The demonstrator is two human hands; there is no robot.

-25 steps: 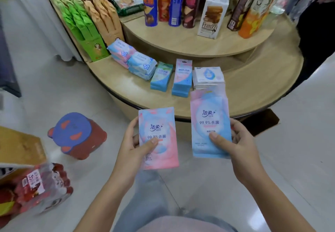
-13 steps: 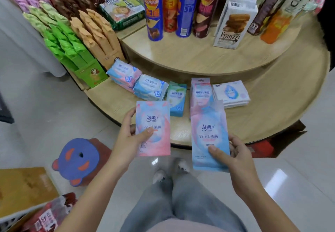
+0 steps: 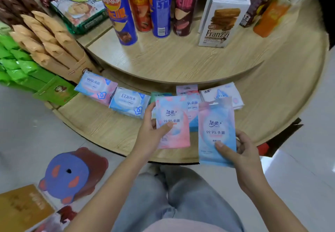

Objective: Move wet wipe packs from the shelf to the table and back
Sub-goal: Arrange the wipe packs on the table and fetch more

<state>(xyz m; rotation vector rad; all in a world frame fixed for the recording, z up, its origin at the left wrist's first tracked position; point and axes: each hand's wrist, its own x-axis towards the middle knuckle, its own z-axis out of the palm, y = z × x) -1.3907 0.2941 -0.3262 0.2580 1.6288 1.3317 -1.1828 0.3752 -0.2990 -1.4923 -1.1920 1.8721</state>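
My left hand (image 3: 151, 134) grips a pink and blue wet wipe pack (image 3: 174, 123), thumb across its front. In my right hand (image 3: 241, 152) is a second pack, mostly blue (image 3: 215, 132), held the same way. Both packs hover flat over the front edge of the round wooden table's lower tier (image 3: 112, 130). Behind them on that tier lie more wipe packs: a pink-blue one (image 3: 96, 86), a blue EDI pack (image 3: 128, 101), a teal one partly hidden (image 3: 159, 95), a pink-blue stack (image 3: 192, 103) and a white stack (image 3: 223, 94).
The upper tier (image 3: 181, 59) carries chip cans (image 3: 117, 14) and a Franzzi biscuit box (image 3: 223, 19). Green (image 3: 21, 68) and tan (image 3: 50, 43) snack boxes crowd the left. On the floor sit a purple-and-red stool (image 3: 70, 175) and a brown carton (image 3: 20, 208).
I have stepped closer to the table. Both hands have carried their packs forward, from in front of the table edge to over the lower tier.
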